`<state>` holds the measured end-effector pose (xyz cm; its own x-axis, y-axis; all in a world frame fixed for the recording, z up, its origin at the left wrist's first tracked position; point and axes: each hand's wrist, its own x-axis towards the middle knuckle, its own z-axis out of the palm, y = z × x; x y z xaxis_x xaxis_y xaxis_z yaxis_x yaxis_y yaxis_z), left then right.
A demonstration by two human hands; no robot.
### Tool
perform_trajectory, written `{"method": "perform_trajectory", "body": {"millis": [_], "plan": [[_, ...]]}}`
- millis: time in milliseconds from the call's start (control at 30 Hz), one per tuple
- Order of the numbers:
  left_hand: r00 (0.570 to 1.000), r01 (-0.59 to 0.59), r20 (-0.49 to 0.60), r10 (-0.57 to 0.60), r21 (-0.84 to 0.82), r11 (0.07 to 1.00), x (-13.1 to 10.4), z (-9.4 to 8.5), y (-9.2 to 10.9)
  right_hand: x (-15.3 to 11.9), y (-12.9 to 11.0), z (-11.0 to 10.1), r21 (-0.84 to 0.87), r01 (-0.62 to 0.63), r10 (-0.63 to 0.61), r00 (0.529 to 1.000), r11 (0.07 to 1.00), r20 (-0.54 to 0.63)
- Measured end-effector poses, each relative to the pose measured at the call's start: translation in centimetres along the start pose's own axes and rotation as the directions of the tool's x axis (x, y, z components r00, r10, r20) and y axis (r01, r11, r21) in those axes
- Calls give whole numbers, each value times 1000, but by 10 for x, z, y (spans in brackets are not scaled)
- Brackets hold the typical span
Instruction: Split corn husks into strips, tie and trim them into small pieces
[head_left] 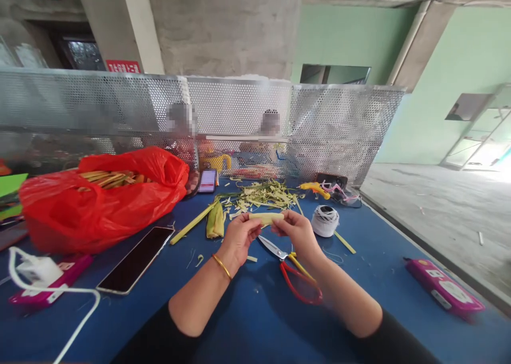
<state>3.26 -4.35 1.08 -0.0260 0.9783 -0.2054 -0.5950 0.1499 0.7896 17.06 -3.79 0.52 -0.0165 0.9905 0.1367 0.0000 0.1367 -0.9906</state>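
Note:
Between both my hands is a short, pale yellow-green strip of leaf or husk (266, 217), held level above the table. My left hand (240, 236), with a gold bangle at the wrist, pinches its left end. The right end sits between the thumb and fingers of my right hand (297, 233). Just below lie open-bladed scissors (302, 284) with red handles, partly under my right forearm. Left of my hands rests a green-yellow husk bundle (215, 220) beside a long stalk (194, 224). A heap of cut scraps (268, 195) is spread beyond them.
A red plastic bag (107, 215) of dry strips stands left, near a dark phone (136, 260). White string (325, 221) and a yellow glue gun (315, 189) sit right. A purple pack (444, 288) lies at the right edge. A perforated metal screen (239, 108) borders the blue table's back.

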Motion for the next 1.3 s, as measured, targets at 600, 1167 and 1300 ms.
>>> {"method": "perform_trajectory", "body": {"millis": [600,1167,1300], "plan": [[986,-130,153,66,456,881,2,-2,-18,1,13,-16,-187,152,-160,987,971,-30],[999,-40,16,37,297,954,17,-12,0,-24,-7,-31,-938,346,375,869,7,323],[994,18,101,-47,271,962,10,-9,-4,-10,-4,-37,-860,227,99,948,457,303]]}}
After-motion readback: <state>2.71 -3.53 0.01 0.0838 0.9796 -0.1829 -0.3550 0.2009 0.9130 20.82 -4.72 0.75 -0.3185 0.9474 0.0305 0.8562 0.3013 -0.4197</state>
